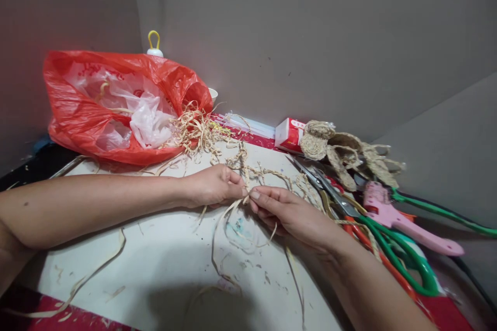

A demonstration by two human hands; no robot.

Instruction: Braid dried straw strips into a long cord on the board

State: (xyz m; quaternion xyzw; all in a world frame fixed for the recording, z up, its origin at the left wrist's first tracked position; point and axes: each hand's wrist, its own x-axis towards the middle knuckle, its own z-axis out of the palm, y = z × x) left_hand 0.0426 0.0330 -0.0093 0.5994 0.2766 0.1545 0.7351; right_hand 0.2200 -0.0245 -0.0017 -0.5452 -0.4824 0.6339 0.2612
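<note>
My left hand (213,185) and my right hand (285,212) meet at the middle of a white board (166,258). Both pinch pale raffia strands (248,197) where a braided raffia cord (267,171) ends. The braid runs back from my fingers toward a loose raffia bundle (198,132). Several free strand ends hang down from the pinch onto the board.
A red plastic bag (89,108) with white plastic inside lies at the back left. At the right lie green-handled scissors (392,248), a pink glue gun (404,222), woven raffia pieces (341,150) and a red-and-white box (289,134). A grey wall stands close behind.
</note>
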